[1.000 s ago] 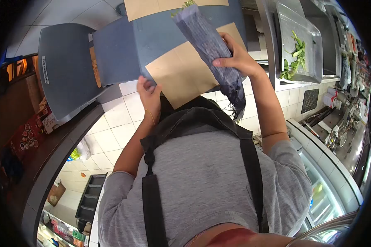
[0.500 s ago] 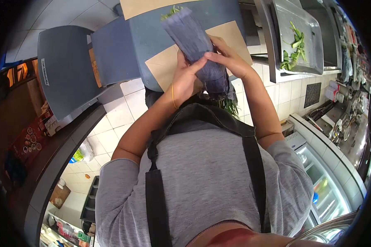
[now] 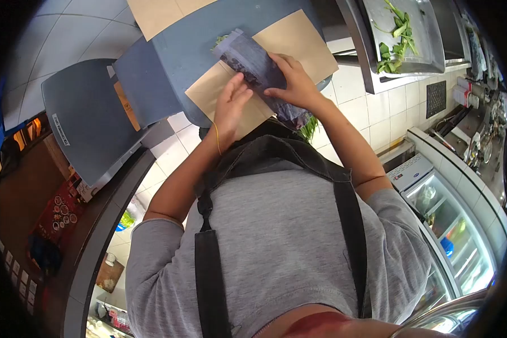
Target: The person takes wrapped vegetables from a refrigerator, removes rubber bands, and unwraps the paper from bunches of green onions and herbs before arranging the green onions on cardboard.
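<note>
A bundle of leafy greens wrapped in dark grey-purple paper (image 3: 249, 59) lies slanted over the table in the head view. Green tips (image 3: 219, 41) poke out of its far end, and more greens (image 3: 310, 130) stick out at the near end. My right hand (image 3: 296, 81) grips the bundle from the right, thumb on top and fingers over its far side. Beside its left edge is my left hand (image 3: 231, 110), fingers loosely stretched and apart; whether the fingertips touch the paper I cannot tell. Under the bundle are brown cardboard sheets (image 3: 301, 42).
The blue-grey table (image 3: 172, 62) carries another cardboard piece (image 3: 158, 14) at the far edge. A grey chair (image 3: 87, 112) stands to the left. On the right, a metal tray (image 3: 431, 53) holds loose green leaves (image 3: 400, 34). A glass-doored fridge (image 3: 453, 225) is at lower right.
The bundle has come down lower over the cardboard. My left hand has loosened from it and shifted left and down, while my right hand has stayed on it.
</note>
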Action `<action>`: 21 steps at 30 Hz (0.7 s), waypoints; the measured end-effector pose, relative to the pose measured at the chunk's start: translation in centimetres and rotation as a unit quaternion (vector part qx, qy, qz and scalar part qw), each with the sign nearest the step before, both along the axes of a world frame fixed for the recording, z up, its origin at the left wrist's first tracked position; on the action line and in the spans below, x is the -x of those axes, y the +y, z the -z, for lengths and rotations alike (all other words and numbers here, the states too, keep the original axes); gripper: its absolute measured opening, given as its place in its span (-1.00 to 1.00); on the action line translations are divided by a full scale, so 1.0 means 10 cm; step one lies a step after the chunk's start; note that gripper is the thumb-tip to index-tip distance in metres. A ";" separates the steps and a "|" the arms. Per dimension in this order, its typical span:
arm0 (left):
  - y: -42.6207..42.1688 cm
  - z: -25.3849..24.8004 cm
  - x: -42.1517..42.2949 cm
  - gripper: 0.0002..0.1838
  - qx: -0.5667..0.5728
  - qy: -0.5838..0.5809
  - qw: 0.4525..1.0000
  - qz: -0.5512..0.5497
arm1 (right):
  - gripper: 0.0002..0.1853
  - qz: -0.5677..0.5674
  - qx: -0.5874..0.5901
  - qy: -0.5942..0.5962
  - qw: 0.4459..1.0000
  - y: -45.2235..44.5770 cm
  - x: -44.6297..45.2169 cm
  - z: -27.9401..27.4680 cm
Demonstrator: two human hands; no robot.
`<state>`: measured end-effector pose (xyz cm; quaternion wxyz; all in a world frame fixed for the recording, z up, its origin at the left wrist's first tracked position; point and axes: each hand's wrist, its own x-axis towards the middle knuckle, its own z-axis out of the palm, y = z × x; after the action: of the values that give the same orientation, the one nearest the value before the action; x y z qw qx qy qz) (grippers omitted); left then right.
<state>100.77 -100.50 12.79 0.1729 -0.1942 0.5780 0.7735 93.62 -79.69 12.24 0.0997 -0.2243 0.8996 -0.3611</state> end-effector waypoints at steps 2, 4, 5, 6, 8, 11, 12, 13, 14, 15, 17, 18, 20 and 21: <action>-0.10 0.06 0.05 -0.30 0.082 0.060 0.995 0.008 | -0.12 0.035 -0.006 0.015 0.999 0.00 -0.12 0.05; -0.24 0.10 0.19 -0.27 0.248 0.186 0.950 0.020 | -0.14 0.052 0.019 0.033 0.998 0.03 -0.17 0.10; -0.28 0.12 0.25 -0.26 0.328 0.246 0.912 0.025 | -0.16 0.059 0.031 0.041 0.997 0.04 -0.19 0.11; -0.30 0.10 0.32 -0.24 0.385 0.261 0.884 0.033 | -0.16 0.053 0.028 0.052 0.997 0.03 -0.22 0.09; -0.31 0.02 0.46 -0.20 0.495 0.291 0.817 0.050 | -0.16 0.040 0.020 0.072 0.996 0.01 -0.25 0.02; -0.27 -0.03 0.56 -0.14 0.514 0.352 0.775 0.108 | -0.13 -0.013 0.025 0.082 0.996 0.11 -0.27 -0.08; -0.24 -0.03 0.58 -0.13 0.521 0.371 0.757 0.135 | -0.13 -0.018 0.027 0.064 0.997 0.20 -0.27 -0.11; -0.19 -0.04 0.56 -0.11 0.527 0.387 0.738 0.166 | -0.12 -0.022 0.031 0.043 0.998 0.31 -0.27 -0.12; -0.15 -0.03 0.51 -0.09 0.531 0.403 0.719 0.197 | -0.12 -0.025 0.035 0.021 0.999 0.42 -0.30 -0.13; -0.10 -0.01 0.45 -0.08 0.539 0.399 0.706 0.228 | -0.12 -0.043 0.016 0.016 0.999 0.52 -0.32 -0.15; 0.03 0.00 0.37 -0.06 0.556 0.395 0.673 0.285 | -0.12 -0.080 -0.020 0.012 0.997 0.68 -0.35 -0.21; 0.07 0.03 0.34 -0.03 0.553 0.383 0.671 0.312 | -0.11 -0.097 -0.048 0.012 0.994 0.73 -0.38 -0.24; 0.14 0.11 0.29 -0.01 0.540 0.380 0.681 0.318 | -0.11 -0.116 -0.071 0.033 0.990 0.78 -0.45 -0.20; 0.16 0.12 0.27 0.00 0.534 0.377 0.686 0.320 | -0.11 -0.126 -0.082 0.044 0.988 0.79 -0.48 -0.17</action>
<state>98.11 -98.87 11.54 0.0439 0.2512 0.9367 0.2398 98.44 -71.80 13.97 0.1229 -0.3430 0.8941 -0.2605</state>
